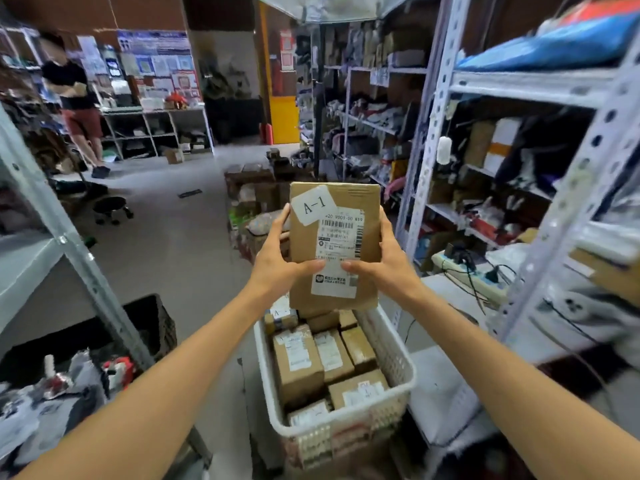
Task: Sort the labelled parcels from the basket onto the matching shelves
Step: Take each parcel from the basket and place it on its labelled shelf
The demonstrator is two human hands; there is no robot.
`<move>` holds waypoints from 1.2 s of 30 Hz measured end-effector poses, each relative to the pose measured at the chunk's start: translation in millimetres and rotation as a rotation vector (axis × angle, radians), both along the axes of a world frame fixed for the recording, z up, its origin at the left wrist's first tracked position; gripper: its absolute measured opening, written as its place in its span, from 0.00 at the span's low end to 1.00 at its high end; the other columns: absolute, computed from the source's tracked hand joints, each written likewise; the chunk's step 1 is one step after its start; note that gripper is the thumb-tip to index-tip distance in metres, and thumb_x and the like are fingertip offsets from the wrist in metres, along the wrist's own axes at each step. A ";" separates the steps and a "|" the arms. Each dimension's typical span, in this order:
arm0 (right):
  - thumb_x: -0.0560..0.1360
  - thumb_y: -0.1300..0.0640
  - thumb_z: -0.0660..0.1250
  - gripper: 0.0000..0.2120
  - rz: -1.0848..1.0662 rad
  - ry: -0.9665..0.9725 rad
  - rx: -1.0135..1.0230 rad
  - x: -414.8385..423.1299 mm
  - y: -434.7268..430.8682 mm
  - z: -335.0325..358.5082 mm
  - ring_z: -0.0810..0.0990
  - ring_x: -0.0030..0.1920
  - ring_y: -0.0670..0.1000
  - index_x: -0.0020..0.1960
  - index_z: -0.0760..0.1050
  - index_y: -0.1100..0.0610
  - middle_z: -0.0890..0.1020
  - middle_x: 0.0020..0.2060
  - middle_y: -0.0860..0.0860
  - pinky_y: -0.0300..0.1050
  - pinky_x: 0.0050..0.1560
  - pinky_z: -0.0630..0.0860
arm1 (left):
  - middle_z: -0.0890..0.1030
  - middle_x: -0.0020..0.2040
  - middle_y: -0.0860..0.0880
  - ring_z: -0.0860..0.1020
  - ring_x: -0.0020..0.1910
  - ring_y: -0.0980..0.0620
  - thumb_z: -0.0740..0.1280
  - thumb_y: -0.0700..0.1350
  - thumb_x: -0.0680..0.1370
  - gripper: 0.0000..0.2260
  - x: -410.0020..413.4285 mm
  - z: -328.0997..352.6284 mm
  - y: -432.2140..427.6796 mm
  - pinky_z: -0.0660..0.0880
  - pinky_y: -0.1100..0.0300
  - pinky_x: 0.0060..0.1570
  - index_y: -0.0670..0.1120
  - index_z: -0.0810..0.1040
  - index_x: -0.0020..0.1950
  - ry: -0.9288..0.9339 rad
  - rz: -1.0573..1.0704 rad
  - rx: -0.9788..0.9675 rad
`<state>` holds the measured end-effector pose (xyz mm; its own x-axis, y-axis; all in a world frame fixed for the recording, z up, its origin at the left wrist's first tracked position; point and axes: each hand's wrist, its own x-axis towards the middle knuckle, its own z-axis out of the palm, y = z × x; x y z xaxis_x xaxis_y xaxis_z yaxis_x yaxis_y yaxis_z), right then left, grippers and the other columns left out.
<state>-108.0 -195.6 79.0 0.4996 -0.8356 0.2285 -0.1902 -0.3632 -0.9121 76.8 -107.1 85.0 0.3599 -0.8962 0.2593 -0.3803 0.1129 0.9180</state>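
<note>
I hold a brown cardboard parcel (363, 216) upright in front of me, above the basket. It bears a white sticker reading "A-1" and a shipping label. My left hand (277, 252) grips its left edge, thumb across the front. My right hand (384, 259) grips its right edge the same way. Below stands a white plastic basket (398, 386) on the floor, filled with several more labelled brown parcels (301, 362).
Grey metal shelving (519, 88) packed with goods runs along the right; a power strip (467, 271) with cables lies on its lower shelf. Another shelf post (72, 251) rises at left, a black crate (152, 327) behind it. Stacked boxes (252, 188) stand ahead. A person (76, 105) stands far left.
</note>
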 end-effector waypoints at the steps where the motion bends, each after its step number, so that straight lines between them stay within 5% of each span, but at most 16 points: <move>1: 0.65 0.53 0.78 0.54 -0.042 -0.007 0.009 -8.4 8.5 -1.1 0.73 0.65 0.47 0.77 0.45 0.42 0.74 0.64 0.44 0.57 0.67 0.70 | 0.70 0.68 0.52 0.69 0.64 0.57 0.79 0.46 0.66 0.48 -7.2 -0.2 2.5 0.72 0.62 0.56 0.60 0.53 0.77 0.004 -0.029 -0.001; 4: 0.63 0.51 0.78 0.53 -0.126 -0.010 0.016 -37.1 34.3 -0.7 0.73 0.66 0.50 0.76 0.48 0.39 0.75 0.65 0.46 0.60 0.66 0.71 | 0.71 0.66 0.51 0.70 0.64 0.56 0.79 0.45 0.65 0.49 -30.7 -3.3 12.1 0.74 0.66 0.51 0.60 0.53 0.77 0.042 -0.120 -0.006; 9: 0.66 0.56 0.76 0.54 -0.242 -0.010 0.052 -88.3 81.6 -7.6 0.73 0.65 0.52 0.76 0.42 0.40 0.74 0.65 0.49 0.62 0.65 0.71 | 0.73 0.64 0.50 0.73 0.60 0.54 0.80 0.45 0.64 0.49 -75.9 -6.0 31.3 0.75 0.54 0.56 0.62 0.54 0.76 0.010 -0.239 0.026; 14: 0.69 0.63 0.75 0.50 -0.352 -0.061 0.067 -150.4 132.9 -20.2 0.75 0.62 0.49 0.77 0.45 0.46 0.76 0.62 0.48 0.52 0.63 0.74 | 0.74 0.58 0.54 0.75 0.55 0.56 0.80 0.43 0.65 0.48 -136.1 -7.7 59.6 0.74 0.64 0.47 0.60 0.55 0.76 -0.005 -0.353 0.068; 19: 0.69 0.61 0.75 0.50 -0.447 -0.012 0.036 -222.6 175.2 -28.2 0.78 0.60 0.48 0.77 0.45 0.42 0.78 0.60 0.45 0.56 0.64 0.73 | 0.74 0.61 0.51 0.75 0.60 0.49 0.79 0.41 0.65 0.47 -207.8 -19.1 83.3 0.76 0.49 0.57 0.61 0.57 0.75 0.053 -0.452 0.093; 22: 0.70 0.63 0.73 0.52 -0.557 -0.001 0.027 -269.1 205.8 -27.3 0.77 0.61 0.47 0.77 0.41 0.39 0.78 0.61 0.45 0.54 0.65 0.72 | 0.74 0.58 0.53 0.76 0.56 0.53 0.79 0.39 0.66 0.45 -257.1 -20.1 88.6 0.76 0.58 0.51 0.62 0.58 0.74 0.086 -0.536 0.109; 25: 0.71 0.65 0.73 0.52 -0.674 0.006 0.003 -323.7 236.2 -21.3 0.77 0.60 0.47 0.77 0.40 0.40 0.77 0.61 0.45 0.52 0.64 0.74 | 0.75 0.59 0.51 0.76 0.59 0.48 0.79 0.38 0.65 0.45 -318.5 -17.1 91.8 0.76 0.51 0.57 0.61 0.60 0.73 0.109 -0.657 0.113; 29: 0.71 0.67 0.72 0.51 -0.881 -0.010 -0.003 -403.2 285.2 -7.4 0.78 0.57 0.43 0.78 0.40 0.43 0.78 0.57 0.42 0.42 0.58 0.77 | 0.76 0.57 0.54 0.78 0.56 0.52 0.79 0.35 0.64 0.45 -415.6 -11.8 102.7 0.79 0.52 0.52 0.62 0.62 0.73 0.188 -0.873 0.112; 31: 0.72 0.67 0.71 0.50 -0.989 -0.017 -0.010 -440.6 315.3 0.6 0.79 0.56 0.43 0.77 0.41 0.42 0.78 0.56 0.41 0.44 0.58 0.77 | 0.77 0.59 0.51 0.79 0.57 0.49 0.81 0.38 0.60 0.46 -466.4 -10.9 109.1 0.80 0.48 0.52 0.66 0.64 0.70 0.208 -1.001 0.112; 34: 0.72 0.67 0.71 0.51 -1.181 0.016 -0.013 -489.1 360.7 9.6 0.80 0.56 0.44 0.78 0.38 0.45 0.79 0.57 0.44 0.52 0.60 0.77 | 0.75 0.57 0.54 0.77 0.55 0.54 0.78 0.33 0.64 0.44 -538.1 -3.0 131.2 0.80 0.63 0.43 0.64 0.63 0.70 0.214 -1.189 0.085; 36: 0.71 0.65 0.72 0.52 -1.312 0.036 -0.013 -511.8 391.9 17.2 0.79 0.57 0.44 0.78 0.39 0.45 0.78 0.58 0.42 0.55 0.61 0.77 | 0.73 0.55 0.57 0.76 0.52 0.56 0.75 0.31 0.67 0.43 -579.0 3.8 151.2 0.80 0.63 0.41 0.60 0.61 0.72 0.232 -1.318 0.089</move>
<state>-619.8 196.3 96.1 -0.6719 -0.6993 0.2439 -0.4304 0.1006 -0.8970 -502.2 44.1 88.9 -0.7519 -0.6166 0.2333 0.1293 0.2091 0.9693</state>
